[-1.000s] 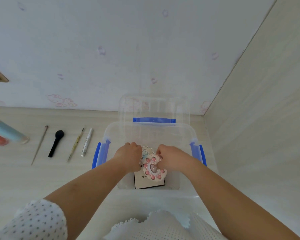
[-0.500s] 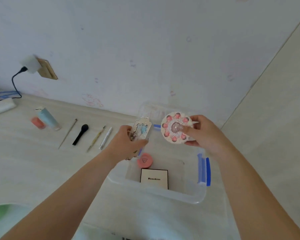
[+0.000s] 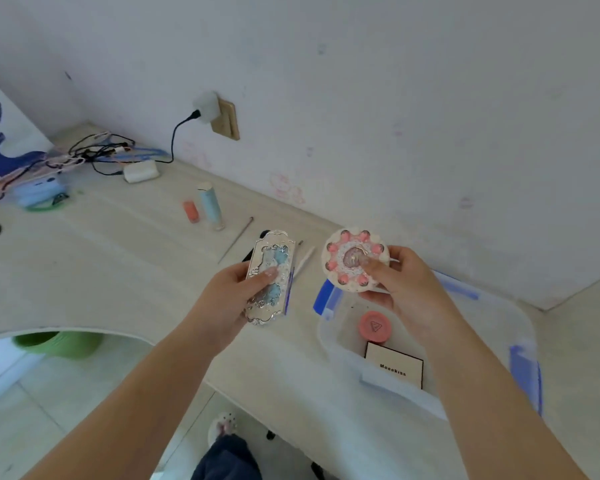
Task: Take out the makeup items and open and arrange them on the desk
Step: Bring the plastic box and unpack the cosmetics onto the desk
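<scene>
- My left hand [image 3: 238, 296] grips the silver rectangular palette [image 3: 270, 275] above the tabletop [image 3: 118, 258], thumb across its lid.
- My right hand [image 3: 400, 289] pinches the round pink compact [image 3: 352, 259] over the clear bin [image 3: 492, 341].
- Both likely light, rigid, slick-cased; best held by the edges.
- Forearms extended, hands apart.

A white charger [image 3: 207, 105] sits in the wall socket [image 3: 226, 121]; tangled cables [image 3: 94, 154] lie at the bench's [image 3: 84, 265] far end, near a white adapter [image 3: 141, 170]. A green bin [image 3: 58, 342] stands below.
</scene>
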Tool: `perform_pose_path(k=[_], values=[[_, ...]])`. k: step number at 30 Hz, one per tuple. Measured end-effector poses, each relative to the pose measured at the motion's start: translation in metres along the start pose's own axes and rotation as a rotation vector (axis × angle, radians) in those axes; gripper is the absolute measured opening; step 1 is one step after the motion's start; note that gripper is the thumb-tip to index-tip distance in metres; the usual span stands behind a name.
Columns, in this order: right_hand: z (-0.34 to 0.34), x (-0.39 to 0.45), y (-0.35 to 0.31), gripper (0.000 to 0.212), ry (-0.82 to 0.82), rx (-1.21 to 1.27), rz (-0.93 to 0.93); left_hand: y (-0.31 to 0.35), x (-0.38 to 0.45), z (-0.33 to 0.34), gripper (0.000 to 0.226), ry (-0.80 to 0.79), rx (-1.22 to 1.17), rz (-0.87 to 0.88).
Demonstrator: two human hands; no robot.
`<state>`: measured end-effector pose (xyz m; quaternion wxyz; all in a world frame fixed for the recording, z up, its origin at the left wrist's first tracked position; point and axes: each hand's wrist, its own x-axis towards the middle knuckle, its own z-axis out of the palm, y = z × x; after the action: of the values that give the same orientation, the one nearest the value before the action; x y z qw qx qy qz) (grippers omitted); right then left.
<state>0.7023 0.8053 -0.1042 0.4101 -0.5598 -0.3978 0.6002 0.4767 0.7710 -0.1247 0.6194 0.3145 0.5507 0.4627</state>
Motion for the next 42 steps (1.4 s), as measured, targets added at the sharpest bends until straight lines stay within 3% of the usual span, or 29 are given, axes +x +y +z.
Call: perform_pose_path(k=[7, 12, 18, 30, 36, 39, 42], values=[[0.097, 0.039, 0.020, 0.041, 0.023, -0.062, 0.017, -0.001, 0.039, -0.118, 0.024, 0.105, 0.059, -0.029], [0.202, 0.090, 0.061, 0.039, 0.067, -0.108, 0.166, 0.013, 0.098, -0.226, 0.022, 0.117, 0.163, -0.080], [0.283, 0.122, 0.102, 0.042, 0.138, -0.195, 0.338, 0.008, 0.164, -0.305, 0.026, 0.133, 0.349, -0.135], [0.344, 0.158, 0.137, 0.044, 0.286, -0.233, 0.419, 0.006, 0.225, -0.328, 0.025, 0.069, 0.477, -0.200], [0.344, 0.168, 0.142, 0.036, 0.293, -0.343, 0.413, 0.004, 0.233, -0.327, 0.020, 0.020, 0.664, -0.106], [0.342, 0.168, 0.144, 0.029, 0.279, -0.435, 0.406, 0.000, 0.231, -0.323, 0.036, 0.025, 0.751, -0.051], [0.343, 0.166, 0.142, 0.026, 0.260, -0.545, 0.393, -0.007, 0.230, -0.319, 0.066, -0.014, 0.855, -0.006]])
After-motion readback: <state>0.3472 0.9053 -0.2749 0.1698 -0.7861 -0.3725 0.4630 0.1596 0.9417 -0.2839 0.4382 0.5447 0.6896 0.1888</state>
